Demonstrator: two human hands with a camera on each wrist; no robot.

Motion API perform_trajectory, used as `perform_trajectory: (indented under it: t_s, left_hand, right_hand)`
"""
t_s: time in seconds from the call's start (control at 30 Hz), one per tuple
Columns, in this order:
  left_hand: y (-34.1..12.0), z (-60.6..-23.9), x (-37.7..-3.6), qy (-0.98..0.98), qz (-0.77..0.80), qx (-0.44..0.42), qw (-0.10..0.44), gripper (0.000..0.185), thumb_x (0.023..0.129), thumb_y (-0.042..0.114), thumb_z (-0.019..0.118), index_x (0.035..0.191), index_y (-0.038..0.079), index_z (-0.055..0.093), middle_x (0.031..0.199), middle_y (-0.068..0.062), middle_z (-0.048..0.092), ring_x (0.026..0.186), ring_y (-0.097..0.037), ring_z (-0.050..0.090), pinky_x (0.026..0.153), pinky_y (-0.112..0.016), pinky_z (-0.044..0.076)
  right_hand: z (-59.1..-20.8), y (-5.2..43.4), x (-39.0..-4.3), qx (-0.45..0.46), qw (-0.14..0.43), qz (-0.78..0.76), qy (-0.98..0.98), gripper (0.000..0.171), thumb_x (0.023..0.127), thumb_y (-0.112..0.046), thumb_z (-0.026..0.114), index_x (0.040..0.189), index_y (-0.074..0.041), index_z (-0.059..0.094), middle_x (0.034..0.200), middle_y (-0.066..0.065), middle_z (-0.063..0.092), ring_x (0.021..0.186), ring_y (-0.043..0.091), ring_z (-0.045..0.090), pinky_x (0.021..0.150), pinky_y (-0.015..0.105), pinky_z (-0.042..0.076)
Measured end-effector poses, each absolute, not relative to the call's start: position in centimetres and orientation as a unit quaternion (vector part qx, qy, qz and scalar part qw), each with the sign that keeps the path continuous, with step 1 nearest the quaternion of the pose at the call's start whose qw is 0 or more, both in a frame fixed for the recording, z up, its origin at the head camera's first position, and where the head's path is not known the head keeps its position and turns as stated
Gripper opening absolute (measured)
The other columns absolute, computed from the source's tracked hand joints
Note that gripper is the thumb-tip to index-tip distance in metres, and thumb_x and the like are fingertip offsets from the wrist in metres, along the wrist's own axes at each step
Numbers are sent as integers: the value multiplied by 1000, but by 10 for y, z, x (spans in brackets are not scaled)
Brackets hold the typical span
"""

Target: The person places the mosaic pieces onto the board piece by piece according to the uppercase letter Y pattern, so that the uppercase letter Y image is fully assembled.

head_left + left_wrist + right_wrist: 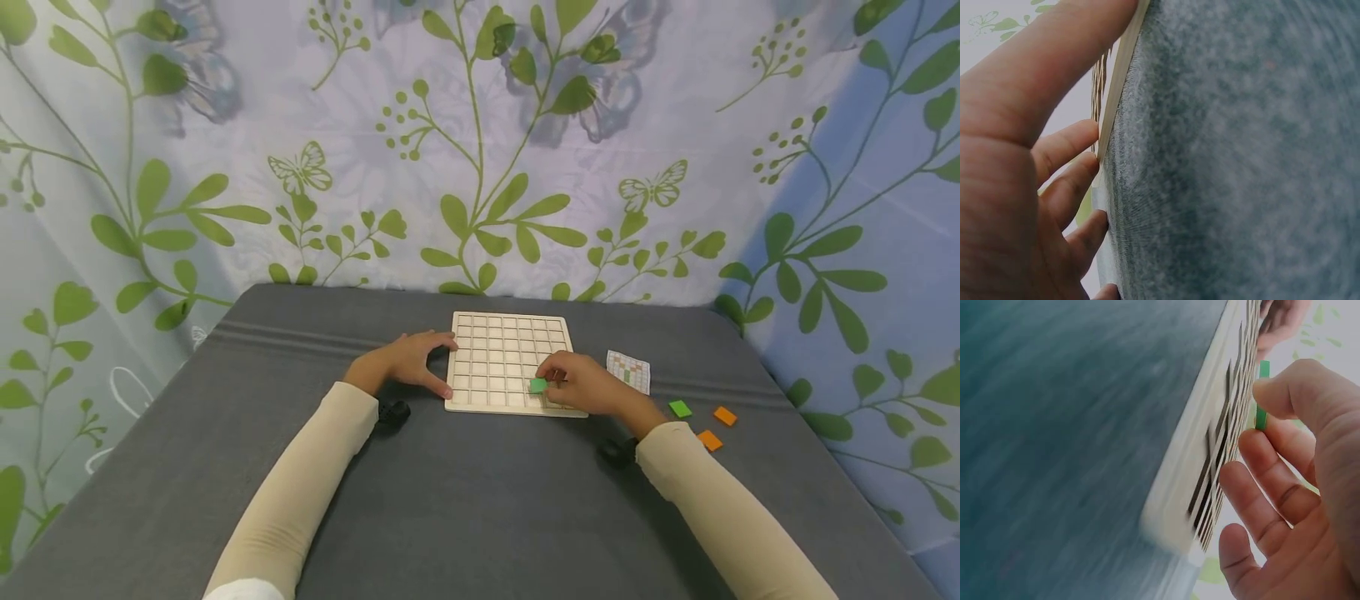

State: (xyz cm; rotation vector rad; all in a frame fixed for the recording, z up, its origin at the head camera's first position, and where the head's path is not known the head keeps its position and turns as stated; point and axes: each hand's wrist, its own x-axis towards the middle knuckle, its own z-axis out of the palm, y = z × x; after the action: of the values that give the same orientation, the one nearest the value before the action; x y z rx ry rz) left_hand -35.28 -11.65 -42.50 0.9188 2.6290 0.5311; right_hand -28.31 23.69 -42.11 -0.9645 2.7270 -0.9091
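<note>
One green tile (538, 385) | right hand (588, 385) pinches | over grid board (495, 350)

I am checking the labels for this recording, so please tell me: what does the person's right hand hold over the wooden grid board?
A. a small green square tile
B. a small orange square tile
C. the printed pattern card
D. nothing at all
A: the right hand pinches a small green square tile over the near right part of the pale wooden grid board; the two orange tiles lie on the grey table cover.
</note>
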Motion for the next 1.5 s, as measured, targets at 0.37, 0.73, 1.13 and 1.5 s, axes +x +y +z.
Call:
perform_trajectory:
  t_s: [0.37, 0.73, 1.13, 1.5]
  left_hand:
    - [-113, -422, -350, 917, 196, 312, 155, 89, 78, 55, 84, 150, 18, 47, 165, -5, 26, 152, -33, 16, 115, -69, 7]
    - [-114, -425, -351, 918, 189, 311, 154, 90, 78, 57, 84, 150, 19, 46, 166, -4, 25, 152, -32, 15, 115, -68, 7]
    - [-115, -425, -353, 917, 193, 316, 152, 90, 79, 56, 83, 152, 18, 45, 166, -3, 24, 152, -33, 15, 115, -69, 5]
    - [-115, -422, -350, 916, 191, 318, 154, 90, 79, 55, 83, 152, 17, 45, 166, -4, 24, 152, -34, 15, 115, -69, 6]
  right_hand:
    - [-418, 207, -292, -304, 59, -287, 906, 19, 95, -7, 69, 114, -4, 68, 104, 5, 63, 93, 21, 61, 80, 38, 52]
    - [-418, 205, -294, -313, 75, -296, 899, 17, 95, -7, 72, 111, -3, 71, 104, 8, 63, 89, 20, 60, 76, 36, 52]
    - [-401, 193, -303, -289, 120, -255, 915, 15, 89, -11, 80, 103, -7, 76, 99, 3, 66, 90, 18, 63, 78, 36, 54]
    - [-402, 201, -293, -303, 114, -244, 914, 32, 95, -16, 74, 124, -4, 67, 112, 9, 62, 100, 25, 60, 84, 42, 52]
